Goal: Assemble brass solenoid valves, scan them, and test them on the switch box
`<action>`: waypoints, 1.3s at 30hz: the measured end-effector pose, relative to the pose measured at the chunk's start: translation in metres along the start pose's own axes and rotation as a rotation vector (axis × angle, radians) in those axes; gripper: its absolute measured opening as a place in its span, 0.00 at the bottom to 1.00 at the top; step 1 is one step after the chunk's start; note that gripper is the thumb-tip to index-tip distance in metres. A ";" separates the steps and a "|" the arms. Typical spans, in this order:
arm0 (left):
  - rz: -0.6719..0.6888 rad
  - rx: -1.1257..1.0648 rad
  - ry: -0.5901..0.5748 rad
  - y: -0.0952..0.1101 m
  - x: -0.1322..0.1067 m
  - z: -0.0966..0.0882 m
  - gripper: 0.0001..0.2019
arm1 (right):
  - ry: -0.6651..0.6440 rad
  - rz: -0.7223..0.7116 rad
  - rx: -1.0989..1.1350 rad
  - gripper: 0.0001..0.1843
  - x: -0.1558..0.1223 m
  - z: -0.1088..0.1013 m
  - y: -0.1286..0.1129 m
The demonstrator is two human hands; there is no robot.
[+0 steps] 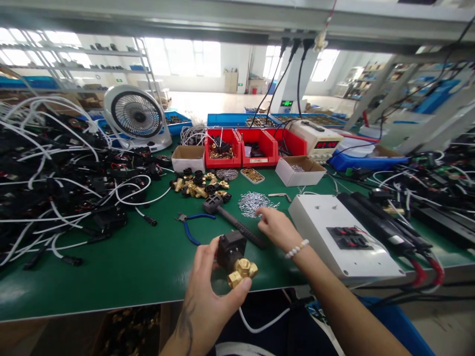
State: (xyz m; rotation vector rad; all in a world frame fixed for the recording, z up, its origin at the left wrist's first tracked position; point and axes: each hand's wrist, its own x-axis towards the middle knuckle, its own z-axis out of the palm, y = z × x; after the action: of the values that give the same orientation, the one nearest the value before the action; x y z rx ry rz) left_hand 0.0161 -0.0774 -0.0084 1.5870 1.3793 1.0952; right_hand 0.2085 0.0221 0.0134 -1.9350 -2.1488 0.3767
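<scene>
Valve (243, 269) in left hand (208, 290); right (279, 228) perhaps touching pins (254, 201).

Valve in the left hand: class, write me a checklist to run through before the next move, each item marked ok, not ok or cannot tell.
1. Valve held: ok; the left hand has it between fingers and thumb.
2. Right hand at the pins: ok; its fingertips are at the pile's near edge.
3. Pin picked up: cannot tell; the fingers are curled.
4. Hammer on the table: ok; it lies between the pliers and the pins.
5. Pliers closed: not ok; the handles are spread.
6. White cable below the valve joined to it: cannot tell.
</scene>
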 end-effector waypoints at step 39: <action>0.417 0.420 0.135 0.031 -0.009 -0.011 0.37 | -0.117 -0.465 0.349 0.08 -0.074 -0.075 -0.046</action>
State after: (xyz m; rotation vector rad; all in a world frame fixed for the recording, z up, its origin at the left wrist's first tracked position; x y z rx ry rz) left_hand 0.0164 -0.0905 0.0228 2.2141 1.4747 1.2228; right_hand 0.1980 -0.0532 0.1000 -1.2135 -2.3260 0.7255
